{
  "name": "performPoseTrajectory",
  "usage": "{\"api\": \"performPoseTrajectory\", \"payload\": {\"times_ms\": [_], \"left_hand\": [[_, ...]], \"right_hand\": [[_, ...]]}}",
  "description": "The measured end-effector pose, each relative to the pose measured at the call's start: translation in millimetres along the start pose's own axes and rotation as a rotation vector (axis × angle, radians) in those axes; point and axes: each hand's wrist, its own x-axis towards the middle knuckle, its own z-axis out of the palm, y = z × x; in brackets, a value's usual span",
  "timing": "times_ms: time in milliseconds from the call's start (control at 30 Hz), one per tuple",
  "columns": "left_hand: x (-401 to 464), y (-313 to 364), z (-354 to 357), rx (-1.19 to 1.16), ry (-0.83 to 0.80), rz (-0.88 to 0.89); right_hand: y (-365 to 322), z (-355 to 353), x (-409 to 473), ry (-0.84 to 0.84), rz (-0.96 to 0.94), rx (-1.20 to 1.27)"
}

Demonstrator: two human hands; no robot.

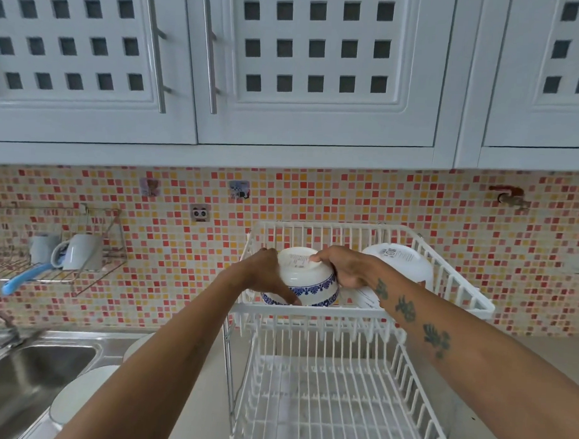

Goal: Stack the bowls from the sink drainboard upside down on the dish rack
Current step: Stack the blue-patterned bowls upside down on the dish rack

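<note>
Hands on it: left hand (pixel 263 274) and right hand (pixel 340 265) both clasp blue-patterned bowl (pixel 307 280), fingers wrapped round its sides. Bowl upside down, in top tier of white dish rack (pixel 456 277), front left. Second white bowl (pixel 398 262) inverted just right. Lower tier bare.

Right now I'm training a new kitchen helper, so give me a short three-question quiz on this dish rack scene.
1. True or false: the blue-patterned bowl is upside down.
2. Which tier of the dish rack is it on? A) lower B) upper
3. How many hands grip that bowl?

Key:
1. True; its base faces up.
2. B; the lower tier holds no dishes.
3. Two: the left hand and right hand hold its sides. A plain white bowl sits inverted beside it.
</note>
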Motion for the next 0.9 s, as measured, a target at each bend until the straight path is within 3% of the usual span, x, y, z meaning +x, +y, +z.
{"api": "performPoseTrajectory", "payload": {"times_ms": [300, 433, 533, 633, 767, 900], "left_hand": [[-2.1, 4.1, -1.6, 0.048, -0.078, -0.088], [-22.1, 10.4, -12.2, 0.082, -0.002, -0.079], [-41.7, 1.5, -41.5, -0.141, 0.087, -0.039], [-67.2, -34.6, -75.1, -0.386, 0.218, -0.035], [-100.0, -105.7, -99.7, -0.586, 0.322, -0.166], [-131.7, -196.5, -89.3, -0.654, 0.285, -0.407]], "right_hand": [[4.8, 2.4, 8.2, 0.048, -0.02, -0.042], [-6.2, 13.0, 12.8, 0.299, -0.075, -0.459], [-26.8, 32.1, 9.0, 0.521, -0.264, -0.619], [-51.8, 67.4, 3.0, 0.635, -0.549, -0.501], [-85.6, 141.7, -3.9, 0.537, -0.781, -0.334], [-98.2, 227.9, 11.6, 0.277, -0.746, -0.235]]}}
